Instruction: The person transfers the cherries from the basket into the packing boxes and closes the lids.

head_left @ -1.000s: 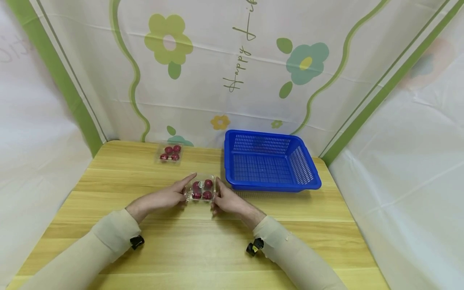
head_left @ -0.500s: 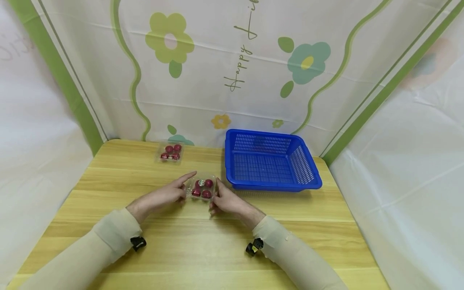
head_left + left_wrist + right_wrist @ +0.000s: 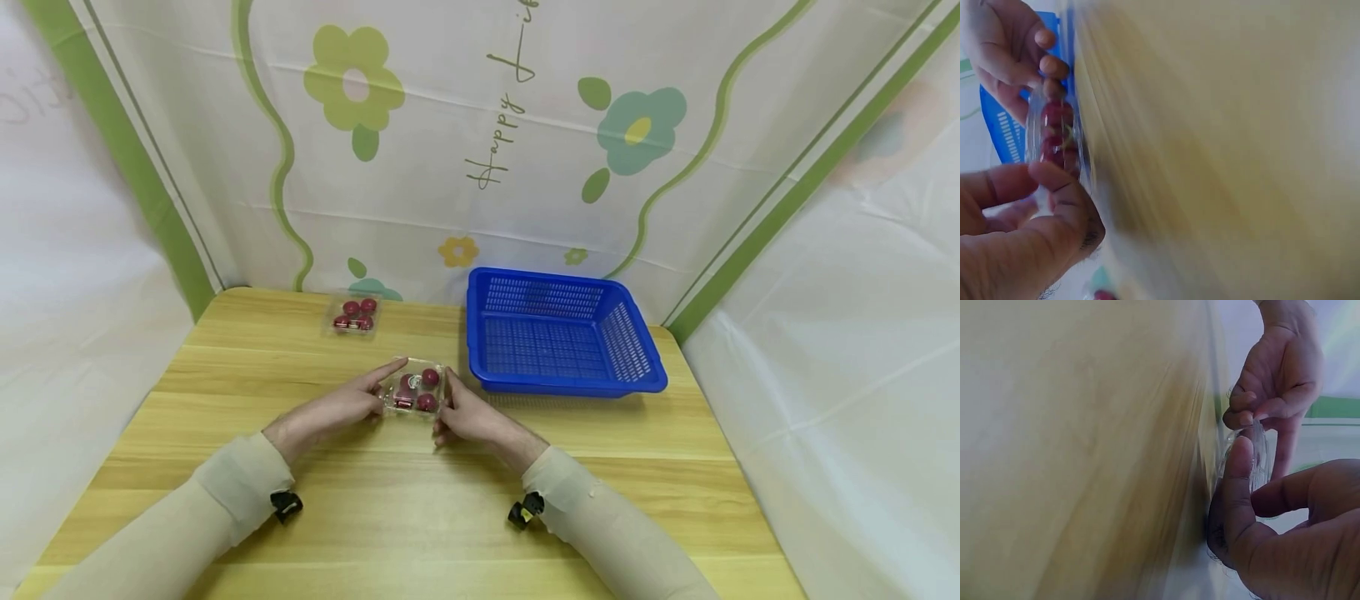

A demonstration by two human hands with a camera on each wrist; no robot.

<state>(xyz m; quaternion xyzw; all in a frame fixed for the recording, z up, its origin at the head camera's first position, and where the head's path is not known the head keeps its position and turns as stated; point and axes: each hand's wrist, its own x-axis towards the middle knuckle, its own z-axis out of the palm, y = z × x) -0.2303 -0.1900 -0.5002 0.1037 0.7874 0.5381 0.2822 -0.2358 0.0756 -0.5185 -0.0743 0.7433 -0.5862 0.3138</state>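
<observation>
A clear plastic clamshell box (image 3: 391, 398) holds several round dark-red fruits (image 3: 431, 377) and has a small round label (image 3: 415, 382) on its lid. My left hand (image 3: 341, 408) pinches its left side between thumb and fingers, the index finger stretched along the far left corner. On the opposite side, the right hand (image 3: 472, 414) grips the box by its edge. From the left wrist, the fruits (image 3: 1057, 115) show through the side wall between both hands. In the right wrist view, the fingers of the right hand (image 3: 1272, 531) hide much of the box.
Another clear box (image 3: 330, 327) of dark-red fruits lies at the back left of the wooden table (image 3: 420, 517). A blue perforated basket (image 3: 562, 388) stands at the back right, close to the flowered curtain (image 3: 420, 167). Nothing shows inside it.
The box has tipped slightly back and forth between both hands, and the fruits inside have shifted a little. Both hands keep nearly the same place and hold.
</observation>
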